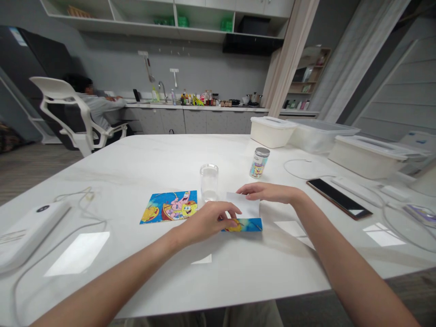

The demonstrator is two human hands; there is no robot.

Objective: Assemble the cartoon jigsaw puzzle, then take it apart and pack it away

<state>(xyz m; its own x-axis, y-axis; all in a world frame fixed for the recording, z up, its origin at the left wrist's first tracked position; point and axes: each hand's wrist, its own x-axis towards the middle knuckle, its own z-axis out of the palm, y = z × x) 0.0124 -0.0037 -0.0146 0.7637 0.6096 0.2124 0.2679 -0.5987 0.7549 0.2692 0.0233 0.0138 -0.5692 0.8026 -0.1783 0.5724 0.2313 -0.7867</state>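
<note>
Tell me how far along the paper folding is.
Done: the sheet's near edge is turned over, showing a blue printed strip. In hand: the left hand pinches that strip; the right hand is at the sheet's far side. Apparently remaining: the white part beyond the strip, not folded over, and perhaps the other picture, lying flat.

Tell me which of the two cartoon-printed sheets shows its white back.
The bent sheet at both hands, left and right; the other sheet lies flat, picture up.
</note>
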